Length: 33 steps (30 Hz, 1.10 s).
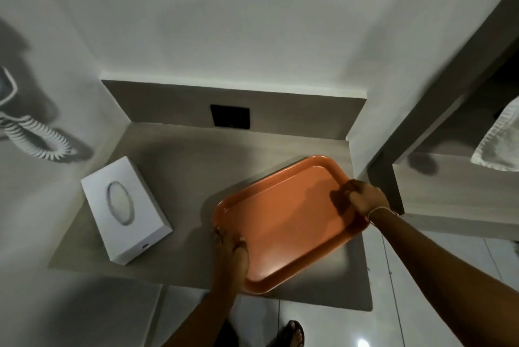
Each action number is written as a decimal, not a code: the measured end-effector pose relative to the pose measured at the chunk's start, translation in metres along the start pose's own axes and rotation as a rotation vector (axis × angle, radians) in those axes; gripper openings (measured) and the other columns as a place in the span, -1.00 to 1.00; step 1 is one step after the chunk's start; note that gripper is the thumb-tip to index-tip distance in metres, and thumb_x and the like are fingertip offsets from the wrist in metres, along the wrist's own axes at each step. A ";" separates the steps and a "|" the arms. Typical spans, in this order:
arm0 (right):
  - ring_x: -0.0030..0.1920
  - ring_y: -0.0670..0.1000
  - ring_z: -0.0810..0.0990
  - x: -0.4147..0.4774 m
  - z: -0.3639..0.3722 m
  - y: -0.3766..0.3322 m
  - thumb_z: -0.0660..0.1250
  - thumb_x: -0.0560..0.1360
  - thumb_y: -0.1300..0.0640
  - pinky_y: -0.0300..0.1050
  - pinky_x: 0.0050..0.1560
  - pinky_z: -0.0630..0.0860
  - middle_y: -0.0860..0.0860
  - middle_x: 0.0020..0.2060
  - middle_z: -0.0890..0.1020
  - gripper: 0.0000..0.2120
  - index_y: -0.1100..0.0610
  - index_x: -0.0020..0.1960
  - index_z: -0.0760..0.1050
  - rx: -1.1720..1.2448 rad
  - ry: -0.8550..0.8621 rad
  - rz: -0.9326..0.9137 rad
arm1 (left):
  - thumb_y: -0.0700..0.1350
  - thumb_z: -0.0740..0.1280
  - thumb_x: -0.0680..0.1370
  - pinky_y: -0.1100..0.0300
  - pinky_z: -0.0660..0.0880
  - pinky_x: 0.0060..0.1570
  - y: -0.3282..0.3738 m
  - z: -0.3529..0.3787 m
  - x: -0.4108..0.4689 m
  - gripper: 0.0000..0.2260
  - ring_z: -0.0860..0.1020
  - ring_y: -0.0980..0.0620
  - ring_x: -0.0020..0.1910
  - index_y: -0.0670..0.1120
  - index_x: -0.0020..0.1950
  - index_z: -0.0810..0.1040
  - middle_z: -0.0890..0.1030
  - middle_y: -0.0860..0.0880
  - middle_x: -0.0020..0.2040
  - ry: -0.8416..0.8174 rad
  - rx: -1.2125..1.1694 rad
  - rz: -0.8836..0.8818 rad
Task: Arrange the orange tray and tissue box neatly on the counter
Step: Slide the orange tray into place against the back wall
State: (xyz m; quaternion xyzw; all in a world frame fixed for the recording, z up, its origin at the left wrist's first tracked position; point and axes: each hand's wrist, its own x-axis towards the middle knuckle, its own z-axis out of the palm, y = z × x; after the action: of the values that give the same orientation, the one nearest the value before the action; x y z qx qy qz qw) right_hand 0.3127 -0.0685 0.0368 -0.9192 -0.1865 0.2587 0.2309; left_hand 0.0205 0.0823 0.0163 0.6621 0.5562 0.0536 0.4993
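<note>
We see the orange tray [283, 223] lying askew on the right part of the grey counter [174, 155], one corner toward the right wall; the left hand [231, 251] is closed over its near-left rim, fingers curled on the edge; the right hand [365, 196] is clamped on the far-right rim, thumb inside the tray; the white tissue box [126, 213] lies flat on the counter's left part, well apart from the tray, untouched and turned at an angle; a black wall plate [230, 117] sits on the backsplash behind.
</note>
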 end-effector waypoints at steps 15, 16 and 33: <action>0.05 0.20 0.55 0.006 0.049 -0.058 0.26 0.48 0.13 0.23 0.15 0.51 0.10 -0.05 0.63 -0.86 -0.03 -0.07 0.58 0.387 0.227 0.300 | -0.02 0.24 0.57 0.07 0.34 0.20 0.087 -0.092 0.210 -0.61 0.47 -0.20 0.25 -0.14 0.36 0.39 0.45 -0.25 0.37 -0.255 0.151 0.149; 0.06 0.22 0.55 0.010 0.049 -0.061 0.26 0.48 0.12 0.25 0.16 0.51 0.13 -0.03 0.63 -0.83 0.00 0.00 0.60 0.385 0.243 0.310 | -0.04 0.24 0.57 0.07 0.38 0.18 0.093 -0.091 0.216 -0.66 0.50 -0.20 0.17 -0.17 0.28 0.43 0.48 -0.28 0.31 -0.269 0.154 0.159; 0.07 0.25 0.58 0.041 0.058 -0.062 0.20 0.43 0.14 0.22 0.14 0.54 0.18 0.04 0.67 -0.64 0.05 0.18 0.58 0.290 0.258 0.334 | 0.06 0.16 0.59 -0.13 0.29 0.40 0.100 -0.077 0.244 -0.50 0.35 -0.23 0.41 -0.07 0.49 0.18 0.30 -0.19 0.49 -0.333 0.236 0.169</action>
State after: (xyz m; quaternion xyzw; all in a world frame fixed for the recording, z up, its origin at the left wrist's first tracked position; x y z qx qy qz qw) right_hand 0.2986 0.0204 0.0092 -0.9199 0.0382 0.1981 0.3361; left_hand 0.1322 0.3334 0.0090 0.7601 0.4109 -0.0802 0.4970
